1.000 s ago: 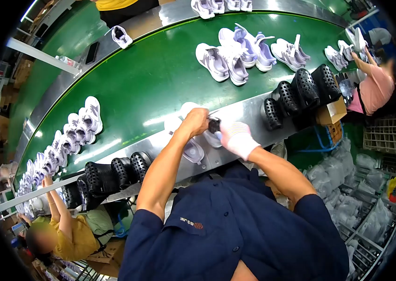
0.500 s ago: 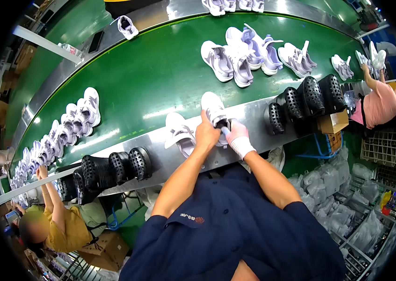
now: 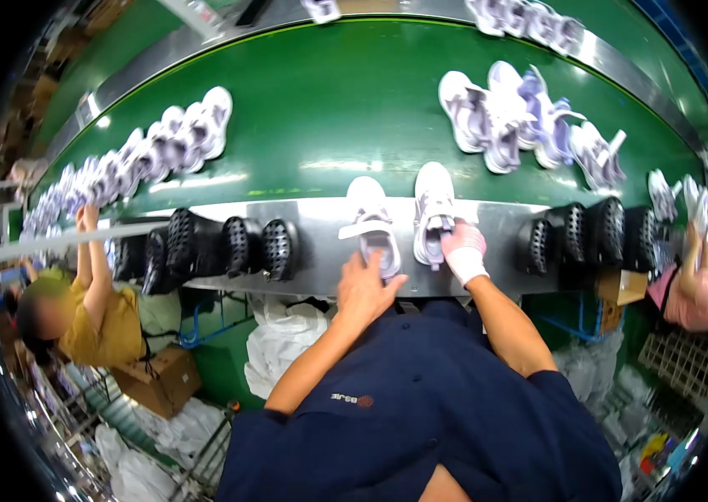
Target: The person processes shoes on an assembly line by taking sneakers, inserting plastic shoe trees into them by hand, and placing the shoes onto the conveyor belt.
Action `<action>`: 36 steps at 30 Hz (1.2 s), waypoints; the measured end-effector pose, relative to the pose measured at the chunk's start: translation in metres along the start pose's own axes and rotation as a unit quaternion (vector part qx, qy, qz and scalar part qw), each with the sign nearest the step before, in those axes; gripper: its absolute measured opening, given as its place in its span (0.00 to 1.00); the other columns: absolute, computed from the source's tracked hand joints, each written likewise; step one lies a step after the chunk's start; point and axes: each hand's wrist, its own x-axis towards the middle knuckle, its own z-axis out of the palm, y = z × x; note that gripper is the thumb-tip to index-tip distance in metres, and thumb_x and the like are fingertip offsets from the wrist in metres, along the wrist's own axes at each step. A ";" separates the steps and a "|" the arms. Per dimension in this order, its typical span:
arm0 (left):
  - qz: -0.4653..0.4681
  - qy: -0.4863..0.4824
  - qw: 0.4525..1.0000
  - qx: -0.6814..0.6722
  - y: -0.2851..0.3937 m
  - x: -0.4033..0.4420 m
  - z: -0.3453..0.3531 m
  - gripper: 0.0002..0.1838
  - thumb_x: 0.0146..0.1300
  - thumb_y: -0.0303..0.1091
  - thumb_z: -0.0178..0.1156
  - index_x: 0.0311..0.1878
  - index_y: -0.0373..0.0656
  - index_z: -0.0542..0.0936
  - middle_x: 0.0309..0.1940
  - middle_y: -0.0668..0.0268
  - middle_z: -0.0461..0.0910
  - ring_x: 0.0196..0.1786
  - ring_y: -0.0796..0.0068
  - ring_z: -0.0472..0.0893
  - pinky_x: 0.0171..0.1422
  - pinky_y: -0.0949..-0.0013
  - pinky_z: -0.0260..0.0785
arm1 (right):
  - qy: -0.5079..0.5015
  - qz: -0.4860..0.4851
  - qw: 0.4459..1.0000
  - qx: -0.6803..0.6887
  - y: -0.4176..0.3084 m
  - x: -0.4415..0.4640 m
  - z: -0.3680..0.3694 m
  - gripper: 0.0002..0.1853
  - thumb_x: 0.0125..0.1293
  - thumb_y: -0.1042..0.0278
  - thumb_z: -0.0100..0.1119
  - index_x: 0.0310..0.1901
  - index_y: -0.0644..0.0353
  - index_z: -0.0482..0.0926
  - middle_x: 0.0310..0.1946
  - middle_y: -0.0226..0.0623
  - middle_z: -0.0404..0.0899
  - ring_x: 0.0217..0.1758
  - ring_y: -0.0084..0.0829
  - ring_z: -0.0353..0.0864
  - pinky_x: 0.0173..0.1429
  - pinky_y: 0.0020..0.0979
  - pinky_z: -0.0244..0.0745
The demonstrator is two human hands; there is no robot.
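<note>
Two white and pale lilac sneakers stand side by side on the metal ledge, toes pointing away from me. At the heel of the left sneaker (image 3: 368, 201) is my bare left hand (image 3: 364, 291), its thumb spread from the fingers. That sneaker's strap sticks out to the left. My right hand (image 3: 463, 249), in a white glove with bare-looking fingertips, is closed at the rear side of the right sneaker (image 3: 434, 194). Some of its fingers are hidden against the shoe.
Black perforated shoe forms (image 3: 280, 249) line the ledge on my left, with more forms (image 3: 573, 234) on my right. Several sneakers (image 3: 502, 117) rest on the green belt (image 3: 329, 100); a long sneaker row (image 3: 153, 151) runs left. Co-workers (image 3: 111, 322) work at both sides.
My left hand has moved off the right sneaker to the heel of the left one. The right hand stays at the right sneaker. The camera view has turned.
</note>
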 end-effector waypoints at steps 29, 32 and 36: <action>0.330 0.331 0.880 -0.087 0.004 -0.047 -0.089 0.22 0.51 0.33 0.78 0.48 0.39 0.81 0.47 0.59 0.80 0.48 0.56 0.80 0.53 0.58 0.74 | -0.328 0.028 0.570 0.753 -0.109 -0.134 -0.048 0.12 0.73 0.71 0.64 0.55 0.57 0.80 0.47 0.30 0.84 0.49 0.24 0.83 0.53 0.31 0.81; 0.220 0.286 0.916 -0.175 0.017 -0.032 -0.105 0.21 0.56 0.32 0.73 0.51 0.37 0.81 0.48 0.57 0.79 0.52 0.60 0.79 0.54 0.61 0.74 | -0.423 0.059 0.617 0.661 -0.081 -0.134 -0.069 0.15 0.70 0.67 0.64 0.57 0.58 0.80 0.45 0.28 0.85 0.46 0.22 0.84 0.50 0.24 0.79; 0.049 -0.101 0.842 -0.528 0.013 0.028 -0.067 0.16 0.65 0.34 0.70 0.52 0.35 0.84 0.48 0.61 0.86 0.51 0.74 0.81 0.55 0.70 0.73 | -0.413 -0.009 0.706 0.575 -0.060 -0.135 -0.061 0.21 0.71 0.58 0.62 0.60 0.61 0.79 0.48 0.34 0.86 0.48 0.27 0.85 0.52 0.34 0.79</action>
